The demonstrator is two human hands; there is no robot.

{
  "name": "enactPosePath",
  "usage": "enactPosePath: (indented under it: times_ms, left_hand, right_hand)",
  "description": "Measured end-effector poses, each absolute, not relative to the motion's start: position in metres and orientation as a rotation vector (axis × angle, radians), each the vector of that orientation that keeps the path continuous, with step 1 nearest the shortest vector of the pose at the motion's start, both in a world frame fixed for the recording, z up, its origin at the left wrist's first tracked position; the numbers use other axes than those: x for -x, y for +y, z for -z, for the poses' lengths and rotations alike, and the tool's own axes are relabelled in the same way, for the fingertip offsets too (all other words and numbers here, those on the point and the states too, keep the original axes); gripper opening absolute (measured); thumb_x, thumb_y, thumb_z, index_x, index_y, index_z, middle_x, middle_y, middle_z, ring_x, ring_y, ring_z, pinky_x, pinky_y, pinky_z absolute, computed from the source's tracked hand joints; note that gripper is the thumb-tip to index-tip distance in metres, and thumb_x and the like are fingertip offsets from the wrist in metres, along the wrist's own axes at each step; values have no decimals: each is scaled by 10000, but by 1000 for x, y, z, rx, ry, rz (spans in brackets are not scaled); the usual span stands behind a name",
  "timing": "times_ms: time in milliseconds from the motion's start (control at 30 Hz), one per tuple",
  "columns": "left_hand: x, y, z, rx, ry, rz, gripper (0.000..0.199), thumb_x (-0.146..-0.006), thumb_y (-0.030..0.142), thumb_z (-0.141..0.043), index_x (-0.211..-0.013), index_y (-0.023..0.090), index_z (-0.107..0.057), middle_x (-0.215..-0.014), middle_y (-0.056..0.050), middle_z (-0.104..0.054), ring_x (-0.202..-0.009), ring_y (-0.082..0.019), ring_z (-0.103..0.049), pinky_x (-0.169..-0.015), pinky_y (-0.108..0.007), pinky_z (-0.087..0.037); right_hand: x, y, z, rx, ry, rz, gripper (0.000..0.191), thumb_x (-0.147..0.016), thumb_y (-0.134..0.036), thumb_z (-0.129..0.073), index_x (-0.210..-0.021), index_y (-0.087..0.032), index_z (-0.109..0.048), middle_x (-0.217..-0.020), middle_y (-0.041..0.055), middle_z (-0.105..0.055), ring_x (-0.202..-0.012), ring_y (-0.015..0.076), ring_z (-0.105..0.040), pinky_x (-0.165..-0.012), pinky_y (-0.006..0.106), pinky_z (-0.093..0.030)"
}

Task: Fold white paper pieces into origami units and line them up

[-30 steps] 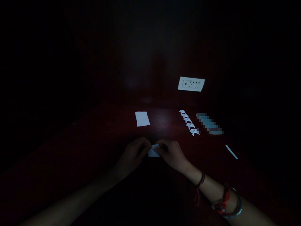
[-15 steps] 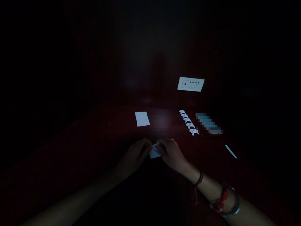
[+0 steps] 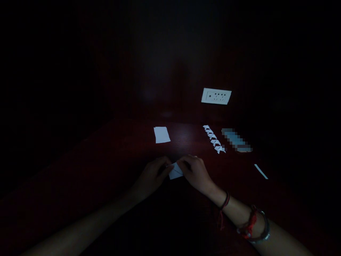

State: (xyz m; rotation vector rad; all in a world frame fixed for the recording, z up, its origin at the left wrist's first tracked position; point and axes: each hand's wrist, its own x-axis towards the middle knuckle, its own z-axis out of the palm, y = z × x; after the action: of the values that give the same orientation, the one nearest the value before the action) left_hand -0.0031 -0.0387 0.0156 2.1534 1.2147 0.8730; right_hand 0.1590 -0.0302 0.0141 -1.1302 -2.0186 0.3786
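Observation:
Between my two hands is a small white piece of paper [image 3: 175, 172] with a diagonal fold line across it. My left hand [image 3: 153, 175] pinches its left edge between thumb and fingers. At the upper right edge, my right hand [image 3: 195, 172] grips the same paper, fingers curled and thumb pressed on it. Farther back lies a small stack of white paper sheets [image 3: 162, 134]. To the right of that, several folded white paper pieces [image 3: 212, 137] lie in a slanting row.
A blurred-out flat bluish object [image 3: 236, 139] lies right of the folded row. Nearer, a thin pale strip [image 3: 261, 171] rests on the dark red table [image 3: 128, 142]. A white socket plate [image 3: 216, 96] is on the back wall. The surroundings are very dark.
My right thumb has shifted up toward the paper's top edge, showing more of the paper and its diagonal line. My left hand has barely moved.

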Motion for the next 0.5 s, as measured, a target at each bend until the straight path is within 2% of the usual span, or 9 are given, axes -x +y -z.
enactPosePath:
  times_ms: [133, 233, 333, 500]
  left_hand:
    - [4, -38, -14, -2102, 1207, -868, 187, -835, 302, -389, -727, 180, -481, -707, 31, -512, -656, -113, -502, -616, -226, -389]
    - [6, -37, -14, -2034, 1251, -868, 188, -830, 317, -390, -736, 180, -478, -704, 27, -520, -652, -120, -506, -596, -227, -395]
    - [7, -37, -14, -1973, 1299, -868, 201, -824, 340, -388, -736, 180, -471, -681, 24, -516, -632, -125, -506, -569, -230, -401]
    - [7, -37, -15, -1930, 1333, -874, 189, -827, 332, -372, -776, 184, -479, -697, 19, -527, -629, -129, -513, -555, -238, -409]
  right_hand:
    - [-161, -28, -12, 1117, -2047, -500, 187, -806, -181, -413, -693, -158, -561, -655, -1, -574, -597, 90, -508, -557, 200, -353]
    - [-164, -25, -7, 1050, -2036, -677, 122, -789, -200, -446, -816, -163, -560, -733, 5, -588, -653, 92, -530, -584, 195, -382]
    - [-167, -23, -5, 1045, -1996, -798, 142, -758, -197, -491, -885, -170, -547, -756, 4, -598, -673, 93, -548, -611, 201, -403]
    - [-168, -25, -7, 1087, -1930, -779, 185, -764, -224, -485, -938, -178, -525, -717, -2, -589, -641, 96, -540, -595, 214, -408]
